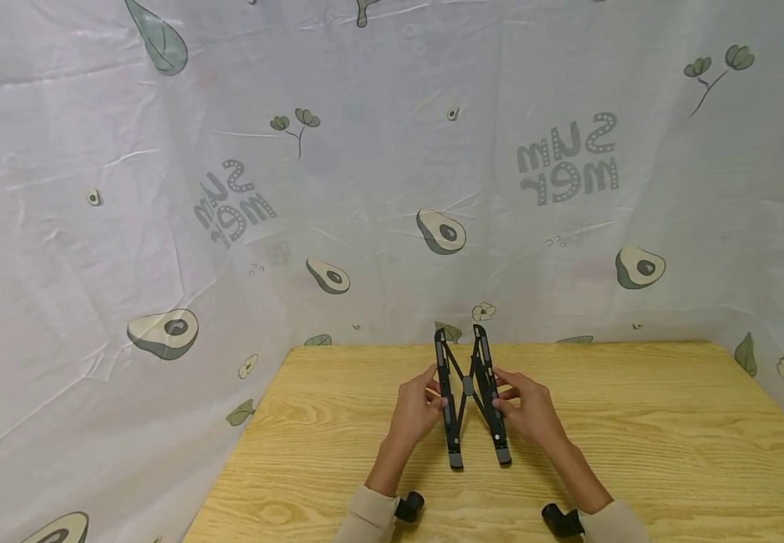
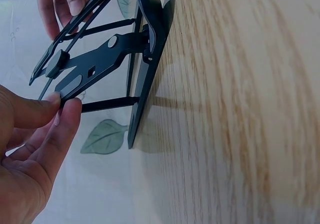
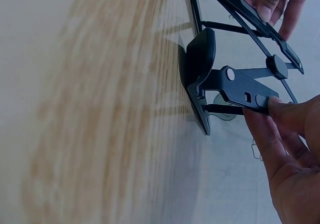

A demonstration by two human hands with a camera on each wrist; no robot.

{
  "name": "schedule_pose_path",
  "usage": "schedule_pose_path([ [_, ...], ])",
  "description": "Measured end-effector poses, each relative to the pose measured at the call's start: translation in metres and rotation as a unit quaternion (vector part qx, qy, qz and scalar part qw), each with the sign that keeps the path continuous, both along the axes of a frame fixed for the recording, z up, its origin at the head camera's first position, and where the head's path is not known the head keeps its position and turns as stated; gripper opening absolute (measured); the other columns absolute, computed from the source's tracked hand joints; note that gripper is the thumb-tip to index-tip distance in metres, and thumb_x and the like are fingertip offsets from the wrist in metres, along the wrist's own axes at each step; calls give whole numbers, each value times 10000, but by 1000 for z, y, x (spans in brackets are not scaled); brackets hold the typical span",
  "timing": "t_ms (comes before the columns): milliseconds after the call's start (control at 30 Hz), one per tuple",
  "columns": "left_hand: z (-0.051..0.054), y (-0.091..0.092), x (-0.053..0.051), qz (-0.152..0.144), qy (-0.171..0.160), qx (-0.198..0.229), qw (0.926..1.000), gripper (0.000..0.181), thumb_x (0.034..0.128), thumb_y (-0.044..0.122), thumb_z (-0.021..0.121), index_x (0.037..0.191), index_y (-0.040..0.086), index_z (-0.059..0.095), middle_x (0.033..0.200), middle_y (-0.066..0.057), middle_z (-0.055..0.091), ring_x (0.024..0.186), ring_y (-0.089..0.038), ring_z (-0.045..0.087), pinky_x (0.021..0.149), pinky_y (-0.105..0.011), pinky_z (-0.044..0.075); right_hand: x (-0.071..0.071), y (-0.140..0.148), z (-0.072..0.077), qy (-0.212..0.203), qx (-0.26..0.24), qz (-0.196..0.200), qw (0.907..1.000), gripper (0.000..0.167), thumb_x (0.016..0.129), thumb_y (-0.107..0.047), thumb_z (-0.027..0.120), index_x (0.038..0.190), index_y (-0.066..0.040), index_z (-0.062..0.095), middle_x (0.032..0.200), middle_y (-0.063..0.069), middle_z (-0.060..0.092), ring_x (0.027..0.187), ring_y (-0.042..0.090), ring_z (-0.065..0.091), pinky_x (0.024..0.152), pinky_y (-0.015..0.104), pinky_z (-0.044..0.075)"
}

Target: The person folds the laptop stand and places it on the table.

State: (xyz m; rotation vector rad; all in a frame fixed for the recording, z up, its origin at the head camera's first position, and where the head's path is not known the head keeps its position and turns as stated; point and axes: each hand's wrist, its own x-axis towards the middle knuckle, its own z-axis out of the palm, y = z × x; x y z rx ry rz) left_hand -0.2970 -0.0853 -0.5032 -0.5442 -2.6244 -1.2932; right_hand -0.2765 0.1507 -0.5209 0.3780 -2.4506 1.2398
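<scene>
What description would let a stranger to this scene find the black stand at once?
Below the curtain printed with avocados is a wooden table. Toward its far edge, the left hand and the right hand hold the two sides of the black stand. Unlike the compact black cameras on the wrists, it is long and open, with thin bars crossing at a small hub.

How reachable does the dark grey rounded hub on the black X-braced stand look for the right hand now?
Probably yes: the hub of the stand looks uncovered from above. The black right rail, pinched by the right hand, lies between, so that hand likely must let go and reach over.
</scene>
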Motion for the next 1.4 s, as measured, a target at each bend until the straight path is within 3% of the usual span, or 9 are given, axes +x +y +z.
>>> schedule_pose_path([
  [233, -1, 2, 0, -25, -4, 28, 10000, 675, 961, -89, 720, 1589, -29, 480, 1110, -200, 730, 879, -226, 795, 633, -216, 577, 2, -2, 0, 34, -60, 28, 10000, 623, 893, 108, 788, 1484, 6, 622, 1224, 234, 738, 943, 347, 798, 654, 211, 592],
  [533, -1, 5, 4, -15, -237, 43, 9997, 685, 979, -78, 708, 1612, 2, 460, 1150, -200, 717, 880, -184, 762, 610, -190, 527, 3, -6, -2, -83, -103, 44, 9999, 624, 903, 107, 780, 1495, -7, 617, 1231, 228, 740, 952, 342, 797, 639, 203, 564],
  [867, -2, 8, 4, -6, -162, 92, 9998, 686, 973, -80, 714, 1608, 0, 466, 1149, -208, 721, 879, -194, 771, 609, -184, 529, 4, -7, -2, 148, -29, 119, 9998, 619, 894, 116, 782, 1483, 20, 617, 1212, 241, 738, 936, 348, 797, 656, 213, 584],
  [1167, -4, 10, 3, 2, 24, 60, 10000, 686, 950, -103, 730, 1587, -17, 490, 1105, -196, 728, 861, -213, 779, 609, -197, 550, 3, -7, -2, -51, -107, 115, 9999, 624, 903, 109, 778, 1495, -2, 615, 1223, 229, 735, 956, 342, 798, 663, 207, 583],
  [1400, -4, 11, 3, -45, -26, 134, 9999, 693, 954, -91, 735, 1593, -14, 481, 1115, -202, 716, 867, -211, 775, 607, -208, 547, 2, -8, -3, -70, -97, 71, 9999, 627, 903, 106, 781, 1497, -11, 617, 1226, 226, 737, 955, 333, 799, 653, 212, 578],
])
